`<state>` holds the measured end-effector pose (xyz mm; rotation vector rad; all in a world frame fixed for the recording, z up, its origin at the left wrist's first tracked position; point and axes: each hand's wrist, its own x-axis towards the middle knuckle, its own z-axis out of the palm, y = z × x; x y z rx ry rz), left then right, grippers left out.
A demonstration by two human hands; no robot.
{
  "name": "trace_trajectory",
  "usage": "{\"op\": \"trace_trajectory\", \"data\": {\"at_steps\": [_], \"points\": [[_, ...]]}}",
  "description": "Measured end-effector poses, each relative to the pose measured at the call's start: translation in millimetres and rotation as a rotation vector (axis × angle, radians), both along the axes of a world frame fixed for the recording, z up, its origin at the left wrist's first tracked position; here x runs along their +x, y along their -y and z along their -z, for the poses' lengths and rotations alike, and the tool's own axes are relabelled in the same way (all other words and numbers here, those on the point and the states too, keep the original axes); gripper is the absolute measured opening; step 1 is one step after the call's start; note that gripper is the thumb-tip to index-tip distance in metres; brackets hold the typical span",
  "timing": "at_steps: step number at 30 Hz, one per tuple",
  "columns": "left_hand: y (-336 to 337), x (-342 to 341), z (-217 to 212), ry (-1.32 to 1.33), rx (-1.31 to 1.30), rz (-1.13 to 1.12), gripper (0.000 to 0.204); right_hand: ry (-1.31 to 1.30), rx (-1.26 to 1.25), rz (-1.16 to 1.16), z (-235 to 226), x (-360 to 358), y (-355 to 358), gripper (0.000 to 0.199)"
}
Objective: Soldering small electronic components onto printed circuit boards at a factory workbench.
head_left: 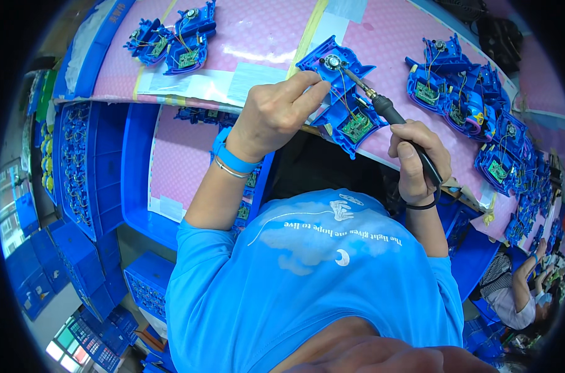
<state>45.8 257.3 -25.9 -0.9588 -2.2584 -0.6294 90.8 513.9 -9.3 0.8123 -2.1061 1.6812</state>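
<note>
An opened blue plastic housing [349, 142] lies in front of me at the table's near edge. Its upper part carries a small round speaker [333, 62], and a green circuit board [357, 126] sits in the lower part. Thin wires run between the two. My right hand [422, 158] grips a soldering iron [389, 110] by its black handle, the metal tip slanting up to the left beside the speaker. My left hand [282, 112] is closed in a pinch at the housing's left side; whatever its fingertips hold is hidden.
Two-part blue housings with boards lie at the far left [186, 57], and several more crowd the right side [459, 99]. Blue bins [130, 180] stand left below the pink-covered table [254, 37]. At the far right, another person's arm [523, 280] reaches toward the parts.
</note>
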Motion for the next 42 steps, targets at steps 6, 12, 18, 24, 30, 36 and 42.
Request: {"op": "trace_trajectory", "data": {"at_steps": [6, 12, 18, 24, 30, 36, 42], "points": [[-1.4, -5.0, 2.7, 0.019, -0.016, 0.008, 0.034, -0.015, 0.017, -0.029, 4.2, -6.6, 5.0, 0.023], [-2.9, -9.9, 5.0, 0.055, -0.006, 0.011, 0.033, 0.004, 0.056, -0.024, 4.3, -9.1, 8.1, 0.023], [-2.2, -11.6, 6.7, 0.079, 0.020, 0.027, 0.032, 0.001, 0.058, -0.016, 6.2, -9.8, 8.2, 0.023], [-3.8, -13.2, 6.3, 0.088, 0.021, 0.023, 0.032, -0.037, 0.023, -0.034, 6.0, -10.0, 5.0, 0.024], [-4.0, -13.8, 7.5, 0.110, 0.032, 0.020, 0.031, -0.035, 0.030, -0.023, 7.0, -8.5, 3.0, 0.024], [-3.6, -13.6, 5.9, 0.157, 0.049, 0.019, 0.030, -0.025, 0.023, -0.020, 6.6, -7.7, 2.8, 0.023], [-2.8, -14.2, 4.7, 0.189, 0.075, 0.024, 0.032, -0.021, 0.017, -0.017, 6.0, -8.0, 2.2, 0.023]]}}
